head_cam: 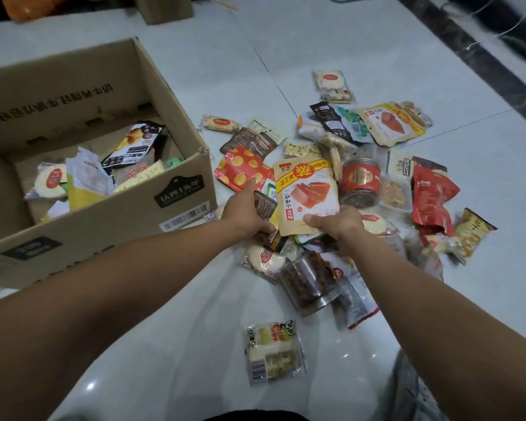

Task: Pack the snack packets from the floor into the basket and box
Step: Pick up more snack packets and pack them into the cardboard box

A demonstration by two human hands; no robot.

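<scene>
A pile of snack packets covers the white tiled floor right of an open cardboard box [176,205] that holds several packets. My right hand [337,223] pinches the lower edge of a beige pouch with a yellow top and a red meat picture [307,192]. My left hand [245,211] grips a dark brown packet [264,205] beside it, fingers reaching toward a red packet with yellow dots [240,170]. A red-lidded jar [360,182] stands just right of the pouch. No basket is in view.
A clear tub of dark snacks [307,284] lies under my right forearm. A lone white cake packet [272,350] lies near me. A small cardboard box [164,7] stands at the back. A dark floor border [480,50] runs along the right.
</scene>
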